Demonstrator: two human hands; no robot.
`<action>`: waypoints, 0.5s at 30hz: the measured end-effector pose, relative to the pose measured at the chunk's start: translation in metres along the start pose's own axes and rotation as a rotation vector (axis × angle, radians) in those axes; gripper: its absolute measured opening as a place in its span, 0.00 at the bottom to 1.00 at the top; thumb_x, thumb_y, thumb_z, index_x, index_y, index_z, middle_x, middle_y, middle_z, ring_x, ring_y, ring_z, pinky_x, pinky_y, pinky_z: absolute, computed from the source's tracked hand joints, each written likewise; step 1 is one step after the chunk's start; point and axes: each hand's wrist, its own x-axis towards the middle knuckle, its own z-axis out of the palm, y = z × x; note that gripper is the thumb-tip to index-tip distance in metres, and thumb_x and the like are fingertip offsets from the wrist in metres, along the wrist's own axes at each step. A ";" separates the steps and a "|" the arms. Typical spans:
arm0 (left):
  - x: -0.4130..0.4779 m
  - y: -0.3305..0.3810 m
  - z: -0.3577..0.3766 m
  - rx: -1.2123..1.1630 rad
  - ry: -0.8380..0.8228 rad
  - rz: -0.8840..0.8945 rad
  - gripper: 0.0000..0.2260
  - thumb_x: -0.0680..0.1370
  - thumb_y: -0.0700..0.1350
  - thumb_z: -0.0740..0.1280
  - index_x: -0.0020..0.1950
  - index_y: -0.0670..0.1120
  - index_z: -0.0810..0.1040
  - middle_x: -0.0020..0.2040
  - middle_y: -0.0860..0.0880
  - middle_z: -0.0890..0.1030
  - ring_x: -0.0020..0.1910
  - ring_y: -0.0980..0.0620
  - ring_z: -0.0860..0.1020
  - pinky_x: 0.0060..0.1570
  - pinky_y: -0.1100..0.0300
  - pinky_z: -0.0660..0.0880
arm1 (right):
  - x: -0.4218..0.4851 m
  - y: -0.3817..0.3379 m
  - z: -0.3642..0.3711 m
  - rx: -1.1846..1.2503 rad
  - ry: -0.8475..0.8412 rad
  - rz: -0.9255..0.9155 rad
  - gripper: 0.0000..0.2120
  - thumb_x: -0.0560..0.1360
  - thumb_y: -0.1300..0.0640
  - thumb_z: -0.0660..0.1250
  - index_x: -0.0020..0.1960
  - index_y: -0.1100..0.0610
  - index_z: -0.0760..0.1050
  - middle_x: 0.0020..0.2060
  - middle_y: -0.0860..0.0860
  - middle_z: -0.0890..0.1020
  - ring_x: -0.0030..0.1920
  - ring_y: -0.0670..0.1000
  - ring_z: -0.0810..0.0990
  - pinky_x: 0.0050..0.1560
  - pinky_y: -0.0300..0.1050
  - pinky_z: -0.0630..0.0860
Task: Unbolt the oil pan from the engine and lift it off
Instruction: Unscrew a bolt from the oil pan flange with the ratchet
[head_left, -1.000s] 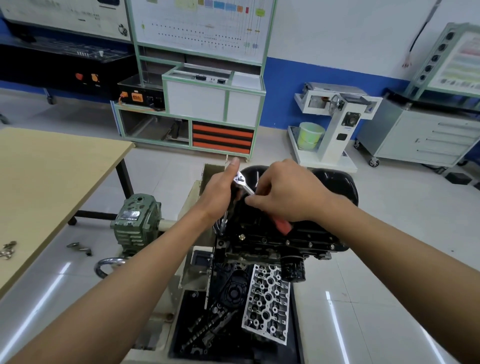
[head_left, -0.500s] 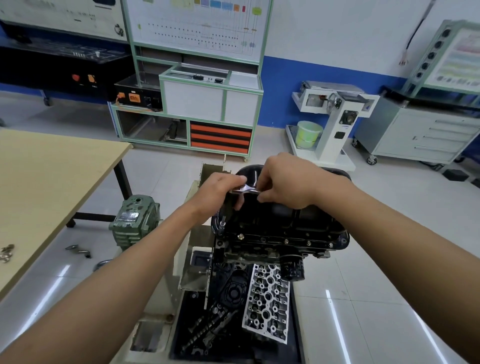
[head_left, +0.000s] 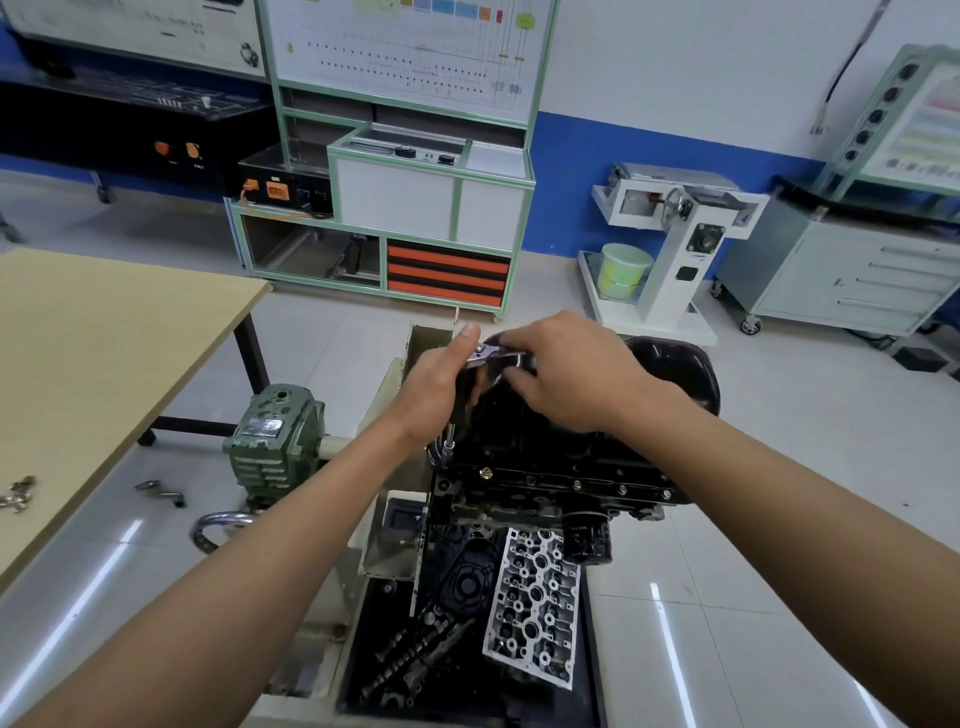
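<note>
The black oil pan (head_left: 675, 374) sits on top of the upturned engine block (head_left: 561, 483) on its stand. A row of bolts (head_left: 576, 484) shows along the pan's near flange. My left hand (head_left: 434, 384) grips the top of a ratchet wrench (head_left: 496, 356) whose extension bar (head_left: 450, 436) runs down to the pan's left corner. My right hand (head_left: 566, 374) grips the wrench handle over the pan. The handle's far part is hidden under that hand.
A wooden table (head_left: 104, 353) stands at the left with small metal parts (head_left: 18, 493) on it. Below the engine a tray holds a cylinder head (head_left: 535, 608) and camshafts (head_left: 415, 649). A green gearbox (head_left: 275, 441) is on the stand's left. Cabinets line the wall.
My right hand has swung the wrench handle from pointing toward me to lying across the pan's far side. The orange grip is now hidden. The left hand stays on the wrench head.
</note>
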 end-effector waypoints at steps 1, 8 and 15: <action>0.000 0.000 -0.001 -0.011 -0.003 -0.005 0.33 0.79 0.70 0.53 0.35 0.43 0.76 0.33 0.47 0.75 0.35 0.50 0.73 0.42 0.53 0.69 | -0.003 -0.002 -0.003 -0.002 -0.004 0.019 0.09 0.77 0.48 0.63 0.48 0.51 0.81 0.38 0.49 0.79 0.45 0.58 0.79 0.42 0.50 0.77; 0.004 0.002 0.010 0.000 0.054 -0.040 0.26 0.80 0.65 0.55 0.32 0.48 0.74 0.30 0.50 0.73 0.32 0.53 0.70 0.35 0.61 0.68 | -0.019 -0.031 -0.012 0.170 -0.153 0.102 0.21 0.74 0.39 0.66 0.32 0.54 0.77 0.28 0.48 0.76 0.31 0.48 0.76 0.34 0.44 0.73; 0.003 0.005 0.004 -0.057 0.029 -0.052 0.20 0.80 0.57 0.59 0.37 0.45 0.78 0.32 0.49 0.77 0.33 0.52 0.75 0.37 0.61 0.73 | -0.018 -0.032 -0.019 0.302 -0.230 0.066 0.20 0.74 0.44 0.71 0.31 0.57 0.78 0.25 0.51 0.75 0.26 0.48 0.71 0.34 0.49 0.75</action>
